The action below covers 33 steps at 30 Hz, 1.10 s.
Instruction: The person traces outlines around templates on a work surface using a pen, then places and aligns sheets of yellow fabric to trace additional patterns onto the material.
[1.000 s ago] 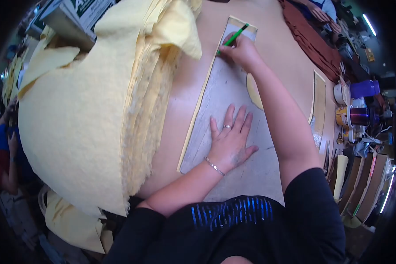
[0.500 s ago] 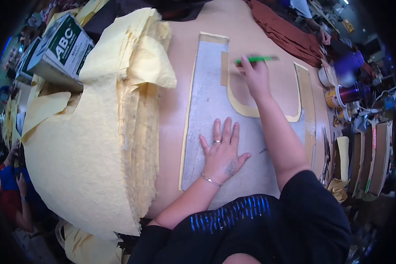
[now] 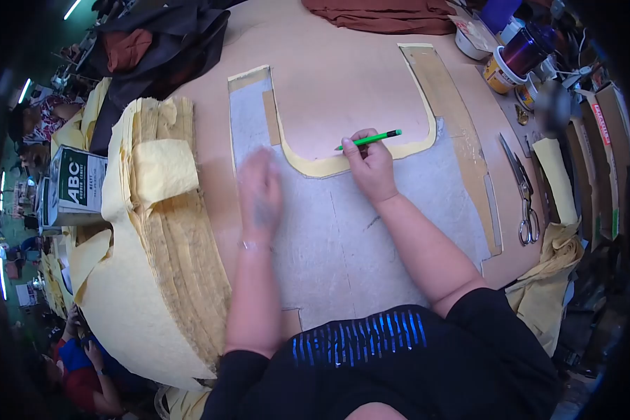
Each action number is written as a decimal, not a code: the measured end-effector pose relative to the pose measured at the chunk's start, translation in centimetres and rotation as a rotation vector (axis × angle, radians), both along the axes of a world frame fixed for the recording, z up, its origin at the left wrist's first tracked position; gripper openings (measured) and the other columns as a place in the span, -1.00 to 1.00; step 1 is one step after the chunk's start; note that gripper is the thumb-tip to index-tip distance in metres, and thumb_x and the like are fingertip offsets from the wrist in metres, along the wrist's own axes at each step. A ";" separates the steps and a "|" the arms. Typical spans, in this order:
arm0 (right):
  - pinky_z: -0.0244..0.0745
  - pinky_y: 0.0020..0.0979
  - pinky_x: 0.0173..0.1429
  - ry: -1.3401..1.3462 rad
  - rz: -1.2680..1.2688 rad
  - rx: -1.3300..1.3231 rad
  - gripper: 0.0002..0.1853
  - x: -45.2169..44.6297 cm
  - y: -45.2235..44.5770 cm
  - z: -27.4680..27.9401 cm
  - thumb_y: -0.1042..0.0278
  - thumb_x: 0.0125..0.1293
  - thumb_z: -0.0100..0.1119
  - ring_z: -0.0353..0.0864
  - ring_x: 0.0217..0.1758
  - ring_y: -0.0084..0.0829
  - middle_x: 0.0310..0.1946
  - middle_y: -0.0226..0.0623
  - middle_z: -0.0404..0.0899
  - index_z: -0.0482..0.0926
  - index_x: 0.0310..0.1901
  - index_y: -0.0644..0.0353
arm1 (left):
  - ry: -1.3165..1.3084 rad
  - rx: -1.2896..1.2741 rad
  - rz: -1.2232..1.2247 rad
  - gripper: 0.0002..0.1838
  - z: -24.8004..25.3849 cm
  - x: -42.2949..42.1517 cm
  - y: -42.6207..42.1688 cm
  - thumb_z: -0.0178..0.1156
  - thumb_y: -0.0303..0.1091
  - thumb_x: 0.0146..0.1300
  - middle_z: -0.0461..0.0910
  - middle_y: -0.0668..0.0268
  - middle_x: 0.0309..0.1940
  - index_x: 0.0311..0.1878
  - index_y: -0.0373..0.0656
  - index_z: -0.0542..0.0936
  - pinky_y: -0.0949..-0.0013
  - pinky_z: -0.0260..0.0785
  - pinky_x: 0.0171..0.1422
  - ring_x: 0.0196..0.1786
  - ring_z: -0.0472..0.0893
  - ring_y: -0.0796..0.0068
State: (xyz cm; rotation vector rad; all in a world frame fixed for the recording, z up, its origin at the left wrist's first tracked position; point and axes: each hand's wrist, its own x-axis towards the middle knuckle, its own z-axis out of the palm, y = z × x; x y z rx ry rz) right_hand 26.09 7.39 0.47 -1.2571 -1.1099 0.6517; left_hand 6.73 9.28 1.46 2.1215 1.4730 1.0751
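A large grey pattern piece [image 3: 315, 238] with a U-shaped cutout lies on the table, patched with brown strips along its right arm. A yellow sheet edge [image 3: 322, 166] shows along the curve of the cutout. My right hand [image 3: 373, 170] grips a green pencil [image 3: 374, 139] above that curve, its tip pointing left. Near the left arm of the pattern, my left hand [image 3: 261, 189] is smeared by motion. Its fingers cannot be made out, and nothing shows in it.
A thick stack of yellow sheets [image 3: 168, 238] stands at left, beside an ABC tin [image 3: 80, 178]. Scissors [image 3: 521, 192] lie at right, near tubs [image 3: 500, 73] and a yellow roll [image 3: 555, 178]. Brown cloth [image 3: 381, 14] lies at the far edge. Another person [image 3: 91, 374] is at lower left.
The view has turned and shifted. My left hand has lifted from its flat, spread position on the pattern and moved toward its left arm. My right hand has come nearer with the pencil.
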 end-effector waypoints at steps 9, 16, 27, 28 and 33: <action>0.34 -0.49 -0.46 -0.046 0.025 -0.049 -0.81 -0.1 -0.2 0.5 0.36 0.15 0.08 0.42 -0.58 -0.46 -0.64 -0.29 0.40 0.39 -0.48 0.30 | 0.515 -0.260 0.321 -0.57 0.3 2.3 14.1 -0.16 -0.08 0.20 0.10 0.45 0.25 0.16 0.18 0.29 -0.24 -0.18 0.23 0.31 0.01 0.18; 0.38 -0.47 -0.29 -0.043 0.317 -0.189 -0.77 -3.0 12.4 2.6 0.32 0.11 0.14 0.50 -0.40 -0.47 -0.50 -0.24 0.51 0.43 -0.34 0.33 | 0.516 -0.275 0.263 -0.55 0.2 1.4 14.4 -0.16 -0.04 0.20 0.08 0.46 0.27 0.18 0.18 0.27 -0.28 -0.25 0.23 0.32 -0.04 0.16; 0.41 -0.39 -0.16 -0.321 0.517 -0.159 -0.70 -9.5 29.9 -0.6 0.22 0.05 0.19 0.54 -0.30 -0.34 -0.37 -0.19 0.55 0.50 -0.23 0.22 | 0.501 -0.283 0.251 -0.54 -0.3 1.3 14.6 -0.22 0.02 0.22 0.05 0.44 0.28 0.20 0.26 0.22 -0.26 -0.24 0.23 0.31 -0.03 0.11; 0.41 -0.39 -0.17 -0.362 0.527 -0.152 -0.70 -9.6 29.8 -0.5 0.22 0.05 0.19 0.54 -0.31 -0.35 -0.38 -0.19 0.55 0.50 -0.23 0.22 | 0.499 -0.281 0.252 -0.54 -0.2 1.3 14.6 -0.22 0.03 0.22 0.06 0.44 0.28 0.20 0.26 0.22 -0.26 -0.24 0.23 0.31 -0.03 0.11; 0.41 -0.39 -0.18 -0.695 0.471 -0.136 -0.72 -7.8 27.3 2.3 0.22 0.05 0.17 0.54 -0.32 -0.33 -0.41 -0.18 0.55 0.51 -0.26 0.22 | 0.499 -0.280 0.243 -0.53 0.1 1.4 14.5 -0.22 0.03 0.21 0.05 0.45 0.28 0.20 0.26 0.22 -0.24 -0.23 0.24 0.31 -0.03 0.13</action>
